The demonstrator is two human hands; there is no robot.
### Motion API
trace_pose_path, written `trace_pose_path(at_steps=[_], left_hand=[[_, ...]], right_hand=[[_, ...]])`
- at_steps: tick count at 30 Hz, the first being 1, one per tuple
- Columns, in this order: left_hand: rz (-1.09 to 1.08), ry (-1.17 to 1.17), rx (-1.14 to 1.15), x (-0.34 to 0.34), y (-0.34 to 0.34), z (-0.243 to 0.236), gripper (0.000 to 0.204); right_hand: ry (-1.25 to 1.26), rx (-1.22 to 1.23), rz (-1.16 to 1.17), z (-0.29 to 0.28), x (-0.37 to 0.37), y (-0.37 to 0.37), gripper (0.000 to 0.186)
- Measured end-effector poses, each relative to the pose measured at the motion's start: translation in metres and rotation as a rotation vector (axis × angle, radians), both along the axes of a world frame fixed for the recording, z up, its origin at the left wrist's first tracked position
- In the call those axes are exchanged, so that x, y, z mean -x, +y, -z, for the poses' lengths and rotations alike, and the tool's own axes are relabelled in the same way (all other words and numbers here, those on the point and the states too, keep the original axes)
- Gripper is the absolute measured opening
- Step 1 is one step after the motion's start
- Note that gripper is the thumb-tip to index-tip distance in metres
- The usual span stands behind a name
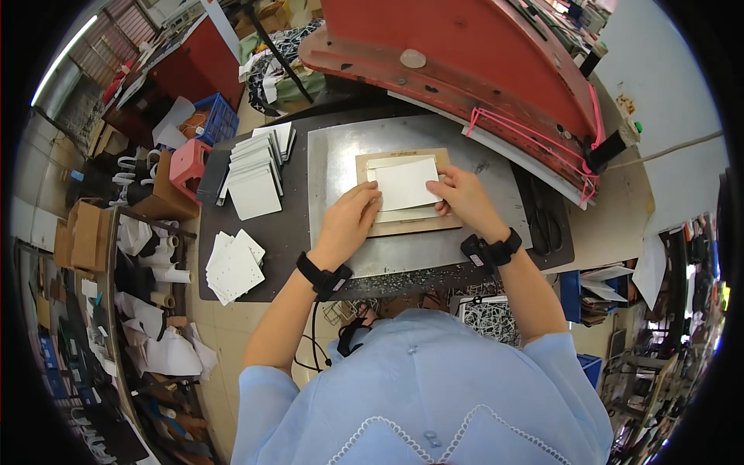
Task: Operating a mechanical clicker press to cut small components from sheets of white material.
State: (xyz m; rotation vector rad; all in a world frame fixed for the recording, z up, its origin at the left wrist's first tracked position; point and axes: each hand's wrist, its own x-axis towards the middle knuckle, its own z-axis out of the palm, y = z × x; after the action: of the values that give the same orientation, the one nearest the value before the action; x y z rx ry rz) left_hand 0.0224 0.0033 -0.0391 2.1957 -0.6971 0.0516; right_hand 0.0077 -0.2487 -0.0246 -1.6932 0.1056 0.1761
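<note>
A white rectangular sheet [406, 184] lies over a tan board [418, 225] on a metal plate [333, 155]. My right hand [465, 195] pinches the sheet's right edge between thumb and fingers. At the sheet's left edge rests my left hand [350, 217], its fingers bent and close together; whether they grip the sheet or only press on it is hard to see. Beneath the sheet a paler layer shows on the board. Each wrist wears a black strap with a small device.
Stacked white cards [254, 182] fan out at the left of the dark table, with a looser pile [235, 266] nearer me. A large red machine arm [449, 54] with pink cord overhangs the far side. Black scissors [545, 229] lie at the right. Small scraps line the plate's near edge.
</note>
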Motion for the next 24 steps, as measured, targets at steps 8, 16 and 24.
trace_pose_path(at_steps=[8, 16, 24], left_hand=[[0.043, -0.313, -0.201, -0.005, -0.012, 0.005, 0.035], [0.092, -0.251, -0.235, -0.011, -0.008, 0.004, 0.039], [0.081, -0.208, -0.167, -0.015, -0.007, 0.011, 0.044]], right_hand=[[-0.141, 0.423, 0.042, 0.004, 0.003, 0.005, 0.044], [-0.711, 0.996, -0.062, 0.008, 0.020, 0.004, 0.030], [-0.666, 0.816, -0.102, 0.015, 0.021, -0.003, 0.037]])
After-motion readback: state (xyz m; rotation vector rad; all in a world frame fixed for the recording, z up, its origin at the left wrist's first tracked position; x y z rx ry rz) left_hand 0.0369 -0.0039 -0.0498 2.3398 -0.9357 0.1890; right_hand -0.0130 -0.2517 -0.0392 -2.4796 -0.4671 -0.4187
